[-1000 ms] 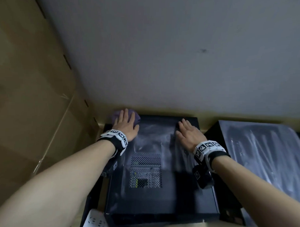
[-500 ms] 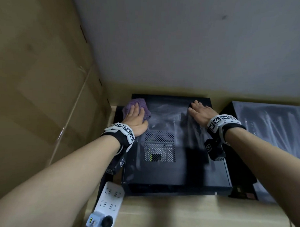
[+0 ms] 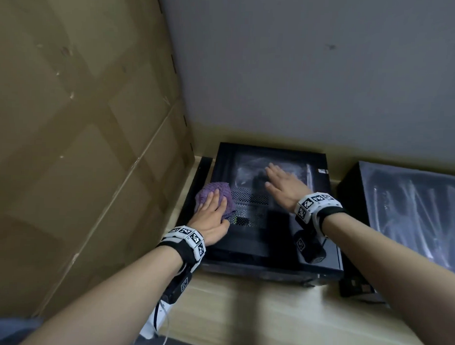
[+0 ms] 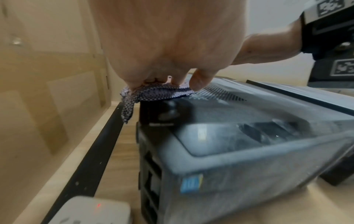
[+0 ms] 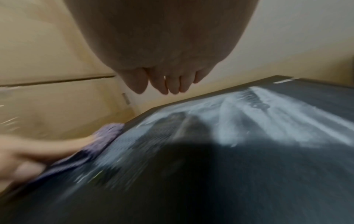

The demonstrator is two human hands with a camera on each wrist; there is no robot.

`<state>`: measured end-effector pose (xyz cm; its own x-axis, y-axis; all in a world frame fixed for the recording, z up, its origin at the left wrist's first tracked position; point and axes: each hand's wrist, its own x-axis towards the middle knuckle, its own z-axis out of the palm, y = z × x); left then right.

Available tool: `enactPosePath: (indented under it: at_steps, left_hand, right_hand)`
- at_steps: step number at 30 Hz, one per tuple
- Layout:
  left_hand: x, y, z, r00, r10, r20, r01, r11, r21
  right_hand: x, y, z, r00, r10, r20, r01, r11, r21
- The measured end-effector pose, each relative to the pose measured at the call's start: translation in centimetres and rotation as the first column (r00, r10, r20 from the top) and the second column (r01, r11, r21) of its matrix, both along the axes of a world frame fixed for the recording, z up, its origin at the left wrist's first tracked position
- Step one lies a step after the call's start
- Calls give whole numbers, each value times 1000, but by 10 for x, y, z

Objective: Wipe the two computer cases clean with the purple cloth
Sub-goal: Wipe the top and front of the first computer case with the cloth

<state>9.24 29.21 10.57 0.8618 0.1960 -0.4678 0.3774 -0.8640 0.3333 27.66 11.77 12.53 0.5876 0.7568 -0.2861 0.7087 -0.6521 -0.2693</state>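
A black computer case [image 3: 270,241] lies flat on the wooden desk, its top dusty and streaked, with a vent grille in the middle. My left hand [image 3: 211,211] presses the purple cloth [image 3: 220,191] flat on the case's left edge beside the grille; a corner of the purple cloth [image 4: 134,97] hangs over the side. My right hand [image 3: 284,186] lies open over the back middle of the case, with its straight fingers [image 5: 162,86] showing above the case's top [image 5: 239,151]. A second black case [image 3: 413,212], also dusty, stands to the right.
Stacked cardboard boxes [image 3: 80,141] wall off the left side and a grey wall [image 3: 315,72] runs behind. A thin black panel [image 3: 199,181] lies along the case's left side. A white power strip [image 4: 86,212] sits by the near left corner. Bare desk [image 3: 280,316] lies in front.
My left hand has drawn the cloth from the back left corner toward me along the left edge. My right hand has shifted left toward the case's middle. The view has tilted.
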Motion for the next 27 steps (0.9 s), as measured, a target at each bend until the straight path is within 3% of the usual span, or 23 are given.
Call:
enactPosePath:
  at_steps: [3,6,17,21,27]
  left_hand:
    - [-20,-8,-3,1000,10,-20,-10,1000,0]
    - [-35,-12,-3,999,9,-46,-8,1000,24]
    - [-94,-55,7,996,53,-72,-48,996,74]
    - [-85,-54,9,995,33,-89,-21,991,132]
    - [-57,-35,9,996,-21,-86,30,994,105]
  right_hand:
    - [-49,-2,-4,973,230,22,-228,971,-69]
    - [-91,-7,-12,934,357,3,-354,926,-133]
    - [-112,-12,-23,955,297,-12,-295,941,-165]
    - [-109,-12,-25,958,286,-20,-286,944,-163]
    - [-103,-14,-22,958,286,-31,-287,951,-116]
